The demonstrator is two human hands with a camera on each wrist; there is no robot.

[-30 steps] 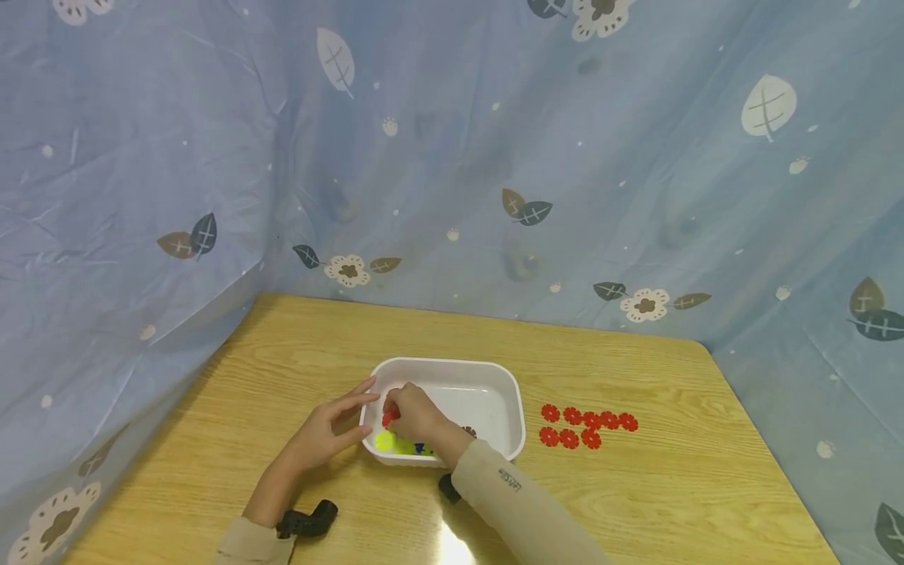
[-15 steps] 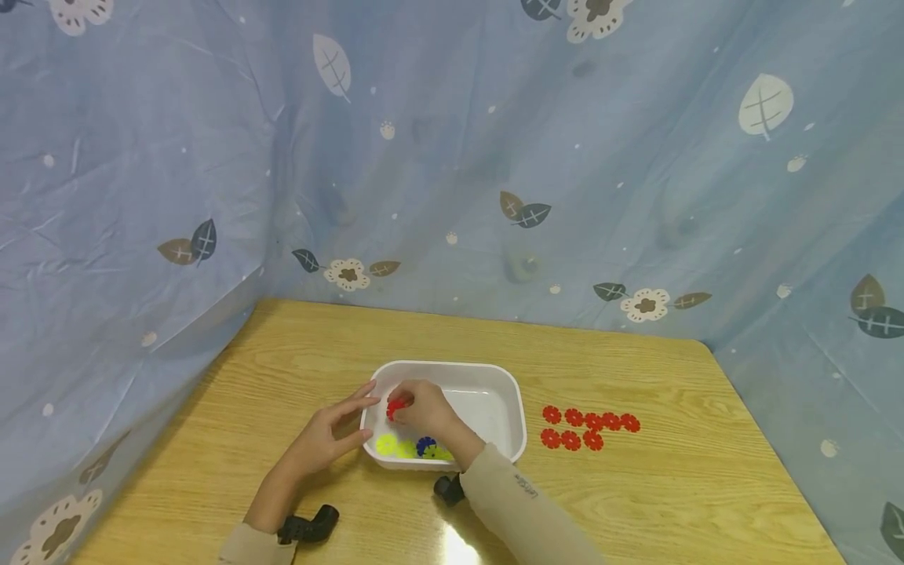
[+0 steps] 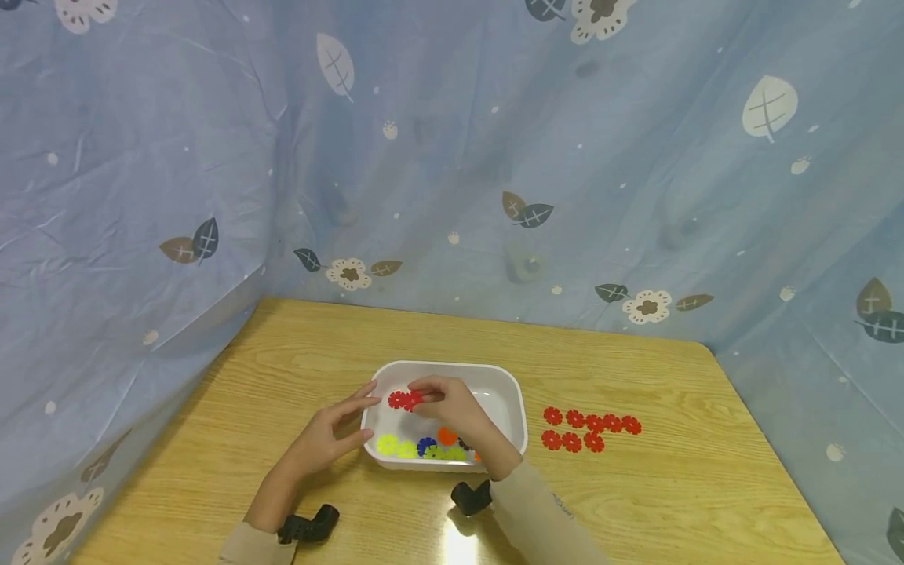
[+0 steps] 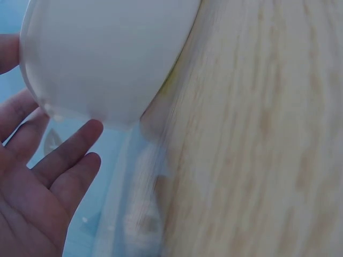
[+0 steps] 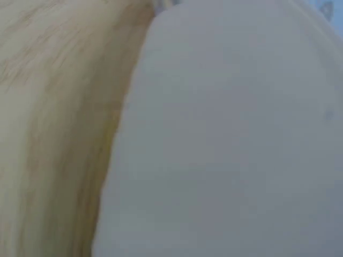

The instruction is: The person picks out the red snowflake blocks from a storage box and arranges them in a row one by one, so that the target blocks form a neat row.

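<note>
A white plastic tray (image 3: 507, 408) sits on the table holding several toothed plastic snowflake discs. My left hand (image 3: 321, 439) touches its left end with fingers extended and spread; the left wrist view shows the fingertips (image 4: 92, 128) at the white wall. My right hand (image 3: 455, 408) reaches inside, thumb and fingers pinching the right edge of a red snowflake disc (image 3: 412, 402). Another red disc (image 3: 396, 400) lies directly to the left of it. Along the tray's near side are yellow discs (image 3: 387, 445), a blue disc (image 3: 426, 446) and an orange disc (image 3: 446, 436). The right wrist view shows only the tray wall (image 5: 214, 134), no hand.
To the tray's right, several red discs (image 3: 552, 440) lie in two rows on the wooden table (image 3: 318, 337). Blue patterned cloth (image 3: 452, 157) hangs around the back and sides. Black wrist mounts (image 3: 311, 524) jut out below both hands.
My right hand has moved rightward within the tray with red discs at its fingertips, uncovering the yellow, blue and orange discs. Two red discs now show side by side. The left hand stays in place.
</note>
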